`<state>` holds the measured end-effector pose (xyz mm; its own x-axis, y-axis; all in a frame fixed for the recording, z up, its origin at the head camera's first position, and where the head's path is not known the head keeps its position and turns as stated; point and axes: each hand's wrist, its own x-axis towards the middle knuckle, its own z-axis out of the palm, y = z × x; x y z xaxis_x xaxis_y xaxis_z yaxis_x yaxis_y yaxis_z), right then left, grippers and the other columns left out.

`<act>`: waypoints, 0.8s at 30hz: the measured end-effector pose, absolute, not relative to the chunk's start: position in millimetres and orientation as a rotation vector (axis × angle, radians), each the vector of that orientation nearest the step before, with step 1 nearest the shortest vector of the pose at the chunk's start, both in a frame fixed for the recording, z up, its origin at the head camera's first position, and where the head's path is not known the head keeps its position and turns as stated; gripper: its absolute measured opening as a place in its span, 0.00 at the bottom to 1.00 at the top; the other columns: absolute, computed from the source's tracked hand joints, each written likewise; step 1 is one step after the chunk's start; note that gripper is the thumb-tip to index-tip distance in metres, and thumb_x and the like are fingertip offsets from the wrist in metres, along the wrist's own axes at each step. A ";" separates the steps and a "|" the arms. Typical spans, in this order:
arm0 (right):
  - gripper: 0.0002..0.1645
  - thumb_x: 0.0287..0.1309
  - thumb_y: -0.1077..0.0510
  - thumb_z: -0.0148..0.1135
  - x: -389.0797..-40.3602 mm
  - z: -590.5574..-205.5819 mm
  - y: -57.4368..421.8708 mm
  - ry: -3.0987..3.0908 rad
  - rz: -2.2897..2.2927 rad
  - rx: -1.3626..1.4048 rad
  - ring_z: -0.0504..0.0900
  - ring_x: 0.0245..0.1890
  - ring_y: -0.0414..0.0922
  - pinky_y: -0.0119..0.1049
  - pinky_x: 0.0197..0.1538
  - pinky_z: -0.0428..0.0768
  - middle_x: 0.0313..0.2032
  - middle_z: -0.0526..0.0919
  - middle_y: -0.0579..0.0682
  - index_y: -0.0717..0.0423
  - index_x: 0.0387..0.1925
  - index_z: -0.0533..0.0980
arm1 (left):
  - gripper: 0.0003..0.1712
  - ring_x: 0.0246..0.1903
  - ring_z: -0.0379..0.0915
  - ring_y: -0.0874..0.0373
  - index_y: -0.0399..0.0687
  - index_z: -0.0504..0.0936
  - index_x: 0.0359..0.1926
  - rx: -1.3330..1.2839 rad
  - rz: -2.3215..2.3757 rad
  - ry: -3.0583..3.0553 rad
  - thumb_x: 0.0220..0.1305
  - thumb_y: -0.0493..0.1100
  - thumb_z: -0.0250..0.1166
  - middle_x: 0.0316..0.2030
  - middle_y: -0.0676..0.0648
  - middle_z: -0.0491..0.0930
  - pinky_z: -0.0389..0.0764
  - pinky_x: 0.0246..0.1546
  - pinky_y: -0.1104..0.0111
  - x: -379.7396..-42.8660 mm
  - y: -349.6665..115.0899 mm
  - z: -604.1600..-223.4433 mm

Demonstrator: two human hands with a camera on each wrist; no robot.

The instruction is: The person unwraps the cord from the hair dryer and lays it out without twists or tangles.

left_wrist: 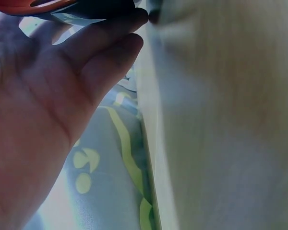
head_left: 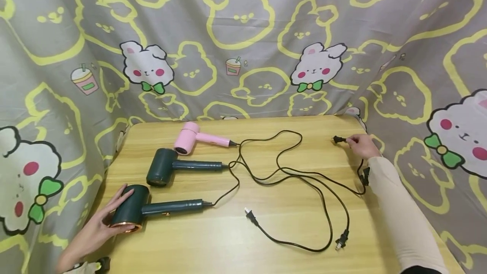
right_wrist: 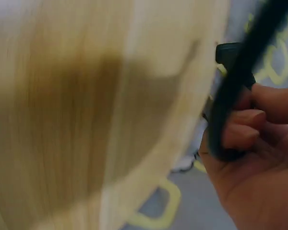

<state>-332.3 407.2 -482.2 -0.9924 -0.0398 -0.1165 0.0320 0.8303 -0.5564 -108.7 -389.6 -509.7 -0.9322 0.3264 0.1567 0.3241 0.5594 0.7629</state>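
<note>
At the table's front left, my left hand (head_left: 99, 226) grips the round head of a dark green hair dryer (head_left: 133, 206), thumb at its copper-coloured rim and fingers over the far side. Its handle points right. In the left wrist view the dryer's rim (left_wrist: 103, 8) shows above the palm. Far to the right, my right hand (head_left: 364, 146) pinches a black power plug (head_left: 337, 139) just above the table. A dark cord (right_wrist: 225, 105) runs past the fingers in the right wrist view. A second dark green hair dryer (head_left: 162, 168) and a pink hair dryer (head_left: 186, 139) lie behind the first.
Black cords (head_left: 279, 170) loop and cross over the middle of the wooden table (head_left: 198, 248). One loose plug (head_left: 251, 217) lies at front centre, another plug (head_left: 341, 240) at front right. A patterned curtain (head_left: 243, 83) encloses the back and sides.
</note>
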 end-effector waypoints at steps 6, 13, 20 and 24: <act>0.30 0.81 0.55 0.44 -338.9 -502.3 398.2 2.861 -0.880 -0.048 0.77 0.57 0.71 0.60 0.53 0.80 0.60 0.74 0.80 0.79 0.66 0.67 | 0.57 0.69 0.47 0.90 0.42 0.58 0.80 0.585 1.286 2.835 0.52 0.31 0.78 0.83 0.62 0.40 0.74 0.47 0.85 -111.8 -390.0 -510.6; 0.32 0.77 0.47 0.53 -342.8 -509.8 391.6 2.894 -0.879 -0.058 0.81 0.53 0.69 0.54 0.46 0.83 0.58 0.80 0.75 0.72 0.63 0.75 | 0.57 0.70 0.44 0.90 0.41 0.60 0.79 0.634 1.297 2.839 0.50 0.31 0.79 0.83 0.63 0.41 0.74 0.47 0.84 -114.4 -387.3 -508.0; 0.32 0.75 0.47 0.57 -341.6 -504.1 387.5 2.826 -0.885 -0.075 0.84 0.48 0.62 0.39 0.38 0.80 0.58 0.80 0.74 0.70 0.65 0.75 | 0.55 0.68 0.45 0.90 0.43 0.61 0.79 0.623 1.324 2.772 0.53 0.35 0.79 0.82 0.64 0.41 0.75 0.49 0.82 -117.9 -376.2 -505.0; 0.34 0.76 0.46 0.56 -340.0 -500.5 384.1 2.805 -0.840 -0.113 0.80 0.56 0.69 0.48 0.46 0.82 0.63 0.75 0.76 0.69 0.67 0.72 | 0.55 0.67 0.46 0.90 0.45 0.60 0.80 0.615 1.308 2.755 0.55 0.38 0.78 0.84 0.54 0.41 0.78 0.48 0.79 -117.8 -367.3 -505.3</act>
<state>-340.0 384.1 -500.5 -0.9747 -0.1335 -0.1793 -0.0130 0.8346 -0.5507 -117.8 -367.3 -505.3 -0.9214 0.3627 0.1392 0.3372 0.5686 0.7503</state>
